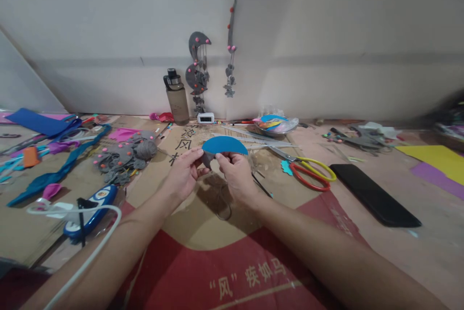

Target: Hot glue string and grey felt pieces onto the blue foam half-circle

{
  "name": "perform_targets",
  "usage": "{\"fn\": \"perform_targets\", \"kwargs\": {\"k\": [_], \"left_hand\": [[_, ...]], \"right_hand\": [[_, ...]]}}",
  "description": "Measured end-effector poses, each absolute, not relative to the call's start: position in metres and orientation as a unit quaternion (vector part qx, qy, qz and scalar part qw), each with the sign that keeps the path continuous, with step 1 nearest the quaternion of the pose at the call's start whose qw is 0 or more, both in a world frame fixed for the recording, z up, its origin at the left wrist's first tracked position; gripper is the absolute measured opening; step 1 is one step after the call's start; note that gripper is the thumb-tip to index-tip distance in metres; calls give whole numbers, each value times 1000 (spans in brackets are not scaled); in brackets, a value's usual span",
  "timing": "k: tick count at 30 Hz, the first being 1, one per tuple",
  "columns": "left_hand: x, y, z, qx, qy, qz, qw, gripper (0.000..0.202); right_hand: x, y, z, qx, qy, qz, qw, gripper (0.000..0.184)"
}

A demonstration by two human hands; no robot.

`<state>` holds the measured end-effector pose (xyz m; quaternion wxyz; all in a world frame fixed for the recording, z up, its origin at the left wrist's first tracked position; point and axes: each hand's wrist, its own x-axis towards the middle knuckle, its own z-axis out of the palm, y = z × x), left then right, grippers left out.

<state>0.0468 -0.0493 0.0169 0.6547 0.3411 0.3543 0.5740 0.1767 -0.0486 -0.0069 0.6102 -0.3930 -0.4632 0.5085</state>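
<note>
A blue half-round sheet piece (pixel 225 145), felt or foam by its look, is held up in front of me over the cardboard. My left hand (pixel 190 167) pinches its left end, where a grey piece (pixel 208 158) shows against it. My right hand (pixel 235 172) grips the lower edge with thumb and fingers. How the grey and blue pieces join is hidden by my fingers. Below my hands a thin grey cord (pixel 229 212) lies in a loop. Right of my hands lie scissors (pixel 308 170) with one red and one yellow handle, and a small turquoise scrap (pixel 286 167).
On the left are a glue gun (pixel 96 208) with a white cable, grey yarn (pixel 146 148) and blue strips. A bottle (pixel 178 102), small clock (pixel 206 118) and bowl of scraps (pixel 279 130) stand behind. A black phone (pixel 373 194) lies right. Grey crescent ornaments (pixel 195 78) hang on the wall.
</note>
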Motion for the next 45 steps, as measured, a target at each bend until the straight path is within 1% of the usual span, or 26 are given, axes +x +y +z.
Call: {"fn": "perform_targets", "kwargs": {"k": [5,8,9,11,13,15,17,18,20,23,25,27,31,37,45], "left_hand": [[46,-45,14,313,373,546,681,10],[49,-45,11,357,396,563,632,15],[49,-46,11,385,413,575,592,19],[50,-48,10,462,465,589,473,25],[49,-51,9,555,518,564,326,27],[48,-53,8,637,539,510,210,27],[47,-53,6,682,538,470,155,27],[47,-53,5,689,539,462,148,26],[48,-53,5,681,540,464,173,22],[51,-55,8,639,534,482,273,21],[53,-57,12,602,529,491,341,22],[54,-57,15,572,529,497,382,21],[53,-56,15,532,521,522,416,20],[52,-52,11,474,466,554,502,22],[53,-55,13,459,454,555,524,22]], "right_hand": [[175,-47,-6,-375,-459,529,608,24],[177,-44,-5,-420,-439,512,608,25],[178,-43,-5,-437,-433,505,606,25],[180,-41,-5,-467,-424,487,604,26],[181,-40,-4,-487,-429,465,602,27],[181,-42,-4,-499,-446,447,594,26],[180,-45,-2,-501,-471,441,577,25],[180,-47,-1,-497,-487,436,571,24],[180,-51,1,-478,-532,413,564,22],[181,-56,3,-434,-599,371,562,19],[182,-58,3,-420,-614,365,560,20],[182,-59,3,-418,-611,372,560,20],[182,-57,-2,-417,-597,375,573,18],[182,-53,-8,-429,-588,385,568,17],[183,-51,-5,-435,-575,405,562,18]]}}
